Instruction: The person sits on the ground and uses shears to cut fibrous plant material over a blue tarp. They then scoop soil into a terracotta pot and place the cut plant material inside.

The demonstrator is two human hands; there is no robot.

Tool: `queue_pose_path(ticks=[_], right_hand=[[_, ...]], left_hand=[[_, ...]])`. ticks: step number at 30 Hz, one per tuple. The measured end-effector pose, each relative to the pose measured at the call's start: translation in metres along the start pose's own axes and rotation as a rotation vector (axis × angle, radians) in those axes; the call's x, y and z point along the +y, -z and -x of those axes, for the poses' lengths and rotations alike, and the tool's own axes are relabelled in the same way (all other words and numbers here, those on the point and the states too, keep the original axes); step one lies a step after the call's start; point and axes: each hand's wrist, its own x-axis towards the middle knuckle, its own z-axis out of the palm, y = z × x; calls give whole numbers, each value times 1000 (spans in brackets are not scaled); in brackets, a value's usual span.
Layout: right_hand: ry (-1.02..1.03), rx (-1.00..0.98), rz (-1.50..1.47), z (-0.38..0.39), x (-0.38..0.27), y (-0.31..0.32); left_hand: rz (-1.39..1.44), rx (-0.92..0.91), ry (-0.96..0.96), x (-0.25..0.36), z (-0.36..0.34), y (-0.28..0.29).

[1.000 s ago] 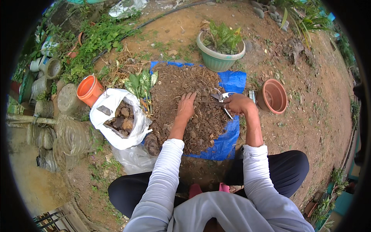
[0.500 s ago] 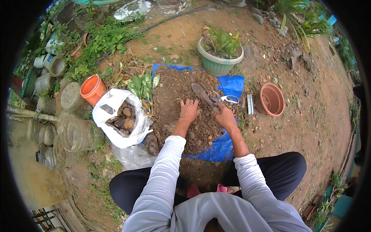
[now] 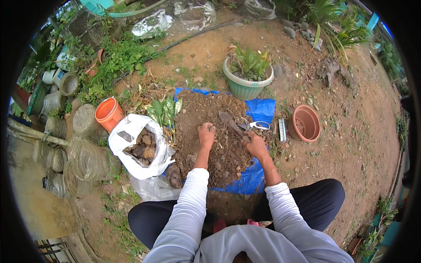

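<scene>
Dark, crumbly soil (image 3: 197, 109) is heaped on a blue tarp (image 3: 250, 177) in front of me. My right hand (image 3: 255, 144) grips the handle of a dirt-covered trowel (image 3: 229, 119), whose blade lies on the soil pointing away and to the left. Over the heap's middle, my left hand (image 3: 207, 133) has its fingers curled together; a small dark bit shows at the fingertips, too small to name. White-handled scissors (image 3: 262, 126) lie just beyond my right hand, on the tarp's right part. Cut leafy stems (image 3: 164, 111) rest at the heap's left edge.
To the left stand a white plastic bag (image 3: 120, 142) of clods and an orange bucket (image 3: 108, 113). A green pot (image 3: 246, 90) with a fern-like plant stands beyond the tarp. Rightward are a brush (image 3: 282, 130) and an empty brown pot (image 3: 305, 124).
My left hand has gone from spread fingers on the soil to curled fingers, drawn slightly nearer and left. My right hand still grips the trowel. The whole view has shifted a little.
</scene>
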Motion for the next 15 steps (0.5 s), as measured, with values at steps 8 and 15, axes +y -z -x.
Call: queue_pose_path(ticks=[8,15], right_hand=[[38,-17,60,4,27,-34],[47,-5,3,-1,43,-61]], left_hand=[[468,-85,347,-15,-17,12],[565,-141,460,-13,-12,2]])
